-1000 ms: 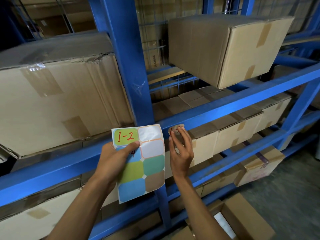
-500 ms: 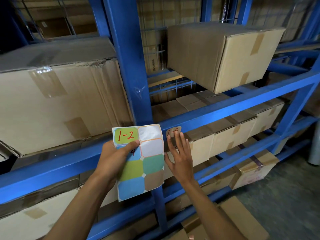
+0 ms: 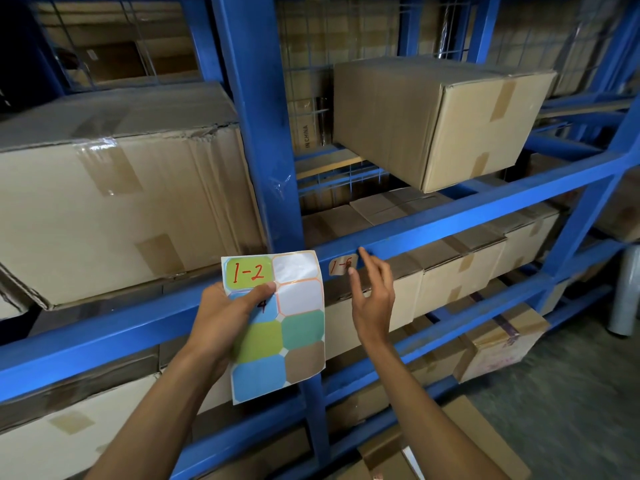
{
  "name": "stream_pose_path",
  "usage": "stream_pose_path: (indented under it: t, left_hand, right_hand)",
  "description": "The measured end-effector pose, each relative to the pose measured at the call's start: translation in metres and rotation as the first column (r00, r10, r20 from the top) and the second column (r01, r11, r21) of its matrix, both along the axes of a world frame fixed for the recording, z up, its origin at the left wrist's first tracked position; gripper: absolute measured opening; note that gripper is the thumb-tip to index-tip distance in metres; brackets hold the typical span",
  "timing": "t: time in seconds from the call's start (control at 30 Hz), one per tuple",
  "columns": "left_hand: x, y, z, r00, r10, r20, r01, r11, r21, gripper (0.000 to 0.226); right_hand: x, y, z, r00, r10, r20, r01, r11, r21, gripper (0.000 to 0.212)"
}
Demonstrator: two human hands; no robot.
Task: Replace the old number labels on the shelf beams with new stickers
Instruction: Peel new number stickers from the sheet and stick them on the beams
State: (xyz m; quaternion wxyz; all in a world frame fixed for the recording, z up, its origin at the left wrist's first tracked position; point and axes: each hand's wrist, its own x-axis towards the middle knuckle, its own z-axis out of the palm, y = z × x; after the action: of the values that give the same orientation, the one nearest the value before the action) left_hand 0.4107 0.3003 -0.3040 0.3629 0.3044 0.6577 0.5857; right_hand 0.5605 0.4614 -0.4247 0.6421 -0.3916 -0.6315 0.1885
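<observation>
1. Up front, the left hand [image 3: 225, 317] grips the sticker sheet [image 3: 277, 323], thumb pinching its top.
2. Right hand [image 3: 374, 292] hovers, fingers [image 3: 363, 254] loosely spread, holding nothing, just beside the "1-6" label [image 3: 341, 265].
3. That label sits on the blue shelf beam [image 3: 485, 213].

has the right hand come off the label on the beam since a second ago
Yes. The right hand covered the label before; now it sits lower and to the right of it, fingers open.

I count my two hands [image 3: 221, 320] [image 3: 372, 299], one sticker sheet [image 3: 277, 327] at centre, one label [image 3: 343, 264] on the beam, two big boxes [image 3: 114, 195] [image 3: 440, 119] above.
</observation>
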Motion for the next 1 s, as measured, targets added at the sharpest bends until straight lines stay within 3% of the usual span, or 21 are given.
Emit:
stream_pose_path:
  t: [0.2,0.4,0.57,0.77,1.0]
  left_hand:
    - [0.003,-0.001,0.0,1.0,-0.005,0.005,0.005,1.0,-0.003,0.021]
    - [0.003,-0.002,0.003,1.0,0.006,0.0,-0.006,1.0,-0.01,0.025]
    - [0.002,-0.002,0.005,1.0,0.005,0.001,-0.005,1.0,0.001,0.024]
    - [0.002,0.001,0.004,1.0,0.005,0.001,-0.005,1.0,0.007,0.022]
    - [0.004,0.002,0.002,1.0,-0.002,0.008,0.002,1.0,0.002,0.021]
  right_hand:
    - [0.003,0.011,0.01,0.998,-0.065,-0.006,0.065,0.997,0.05,0.024]
    - [0.011,0.017,0.015,0.999,-0.031,0.028,0.03,0.998,0.048,0.013]
    - [0.016,0.02,0.014,0.996,0.054,0.067,-0.058,0.996,0.064,0.007]
    - [0.022,0.025,0.018,0.965,0.258,-0.047,-0.261,0.963,-0.067,0.009]
    - [0.029,0.028,0.021,0.94,0.338,-0.052,-0.342,0.935,-0.098,0.011]
